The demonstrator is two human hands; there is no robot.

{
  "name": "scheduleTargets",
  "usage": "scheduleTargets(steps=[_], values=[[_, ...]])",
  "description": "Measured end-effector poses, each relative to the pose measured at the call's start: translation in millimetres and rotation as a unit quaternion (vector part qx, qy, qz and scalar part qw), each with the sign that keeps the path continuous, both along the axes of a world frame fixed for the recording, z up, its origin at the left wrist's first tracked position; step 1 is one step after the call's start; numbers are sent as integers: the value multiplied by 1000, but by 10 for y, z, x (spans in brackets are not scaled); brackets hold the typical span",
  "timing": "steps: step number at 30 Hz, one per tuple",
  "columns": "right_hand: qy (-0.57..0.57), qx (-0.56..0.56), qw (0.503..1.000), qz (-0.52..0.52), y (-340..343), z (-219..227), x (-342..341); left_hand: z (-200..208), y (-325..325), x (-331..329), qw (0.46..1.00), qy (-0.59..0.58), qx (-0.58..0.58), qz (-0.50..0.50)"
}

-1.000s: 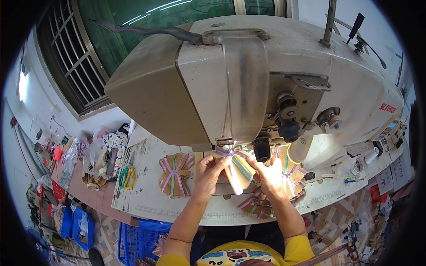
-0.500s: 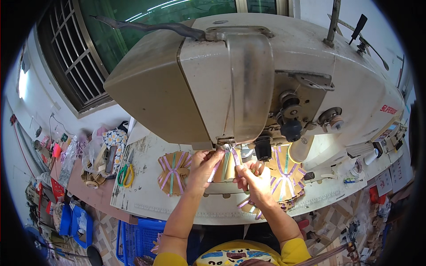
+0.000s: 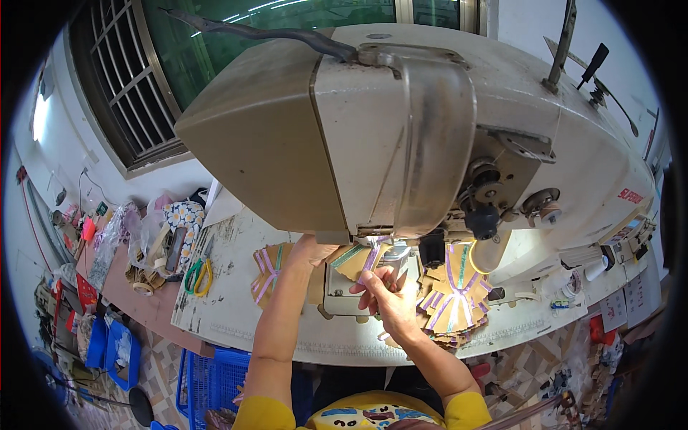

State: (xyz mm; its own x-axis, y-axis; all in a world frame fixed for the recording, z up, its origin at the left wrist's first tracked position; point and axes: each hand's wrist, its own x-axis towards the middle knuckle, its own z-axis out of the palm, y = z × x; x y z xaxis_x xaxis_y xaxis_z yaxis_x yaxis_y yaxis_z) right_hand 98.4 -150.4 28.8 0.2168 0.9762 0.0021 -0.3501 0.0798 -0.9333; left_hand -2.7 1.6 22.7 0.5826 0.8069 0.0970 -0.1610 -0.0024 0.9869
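On scuffed white worktable (image 3: pixel 222 304), pinching in right hand (image 3: pixel 393 301) the near edge of flat tan purple-and-green-striped fabric (image 3: pixel 357 266), stretching far-left toward left hand (image 3: pixel 313 251) with fingers too hidden to tell.

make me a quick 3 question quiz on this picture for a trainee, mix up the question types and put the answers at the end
1. Multiple choice. The stripes on the brown piece between the hands are: a) red and black, b) purple and green, c) orange and white.

2. True or false. The scissors lie to the right of the brown piece, as the person sees it.

3. Fill in the blank. The person's ____ hand is partly hidden by the sewing machine.

Key:
1. b, purple and green.
2. False; the scissors lie to its left, beyond the left forearm.
3. Left; the left hand reaches behind the edge of the machine's head, while the right hand is in plainer view.
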Motion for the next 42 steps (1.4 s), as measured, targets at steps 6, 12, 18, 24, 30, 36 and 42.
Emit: scheduleTargets(steps=[6,12,18,24,30,36,42], values=[[8,-2,1000,-13,-15,30,42,83,-128,4,999,6,-12,31],[33,17,999,-24,-22,16,92,135,-296,44,995,-73,-60,38],[69,8,997,-42,-33,-52,26,154,-253,33,999,-19,-38,8],[66,10,996,-56,-59,-36,50,121,-251,45,998,-51,-32,20],[49,1,996,-81,25,19,51,-133,70,-46,998,-60,-11,-2],[41,12,996,-77,-72,-81,27,106,-8,106,971,-109,-162,138],[42,15,997,-67,-179,-157,14,130,-63,82,977,-104,-121,142]])
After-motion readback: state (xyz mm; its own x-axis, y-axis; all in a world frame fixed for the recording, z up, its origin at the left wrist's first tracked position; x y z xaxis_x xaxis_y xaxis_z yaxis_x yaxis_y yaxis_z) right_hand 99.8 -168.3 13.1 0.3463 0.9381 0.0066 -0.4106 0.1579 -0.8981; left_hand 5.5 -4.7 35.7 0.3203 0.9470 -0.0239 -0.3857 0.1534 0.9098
